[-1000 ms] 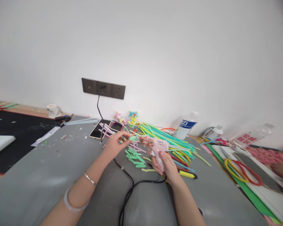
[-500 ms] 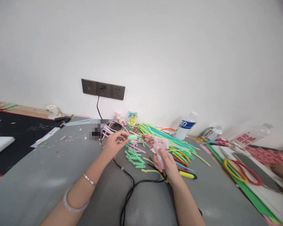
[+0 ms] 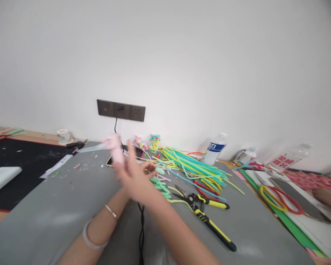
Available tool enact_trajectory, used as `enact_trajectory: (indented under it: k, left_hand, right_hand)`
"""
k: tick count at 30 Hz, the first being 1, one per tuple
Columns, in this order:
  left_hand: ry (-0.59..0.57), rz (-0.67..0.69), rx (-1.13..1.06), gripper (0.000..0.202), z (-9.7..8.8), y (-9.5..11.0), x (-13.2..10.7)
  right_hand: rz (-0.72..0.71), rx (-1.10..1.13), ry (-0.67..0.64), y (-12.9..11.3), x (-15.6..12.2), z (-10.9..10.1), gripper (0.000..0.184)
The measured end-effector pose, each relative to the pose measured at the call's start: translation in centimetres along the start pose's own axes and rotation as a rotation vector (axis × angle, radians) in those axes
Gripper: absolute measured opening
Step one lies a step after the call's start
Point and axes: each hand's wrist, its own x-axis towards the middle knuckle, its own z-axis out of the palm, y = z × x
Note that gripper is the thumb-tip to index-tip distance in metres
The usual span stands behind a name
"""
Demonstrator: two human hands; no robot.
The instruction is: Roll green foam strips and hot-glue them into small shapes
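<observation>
My right hand, smeared by motion, crosses over my left forearm and holds the pink hot glue gun on the left side. One of its fingers sticks up beside the gun. Partly hidden behind it, my left hand is closed at the fingertips on a light green pipe cleaner piece. Just below lie several short green pipe cleaner pieces. Yellow-and-black pliers rest with handles spread to the right of my right forearm.
A bundle of long yellow and teal pipe cleaners lies at the back, near a bottle. Two small pipe cleaner figures, one blue and yellow, stand by the wall. Scissors and a phone lie right; another person's hand shows there.
My right hand has swung left with the glue gun, from the middle right to across my left forearm, uncovering the pliers. My left hand stays near the green pieces.
</observation>
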Motion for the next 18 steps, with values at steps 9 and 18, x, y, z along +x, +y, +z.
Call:
enact_trajectory:
  k: [9, 18]
  left_hand:
    - [-0.093, -0.108, -0.204, 0.035, -0.2, -1.3, 0.9]
    - [-0.064, -0.138, -0.251, 0.037, -0.6, -1.3, 1.3]
  right_hand:
    - [0.144, -0.446, -0.380, -1.1, 3.2, 15.3, 0.088]
    - [0.025, -0.475, -0.264, -1.7, 0.5, 7.6, 0.049]
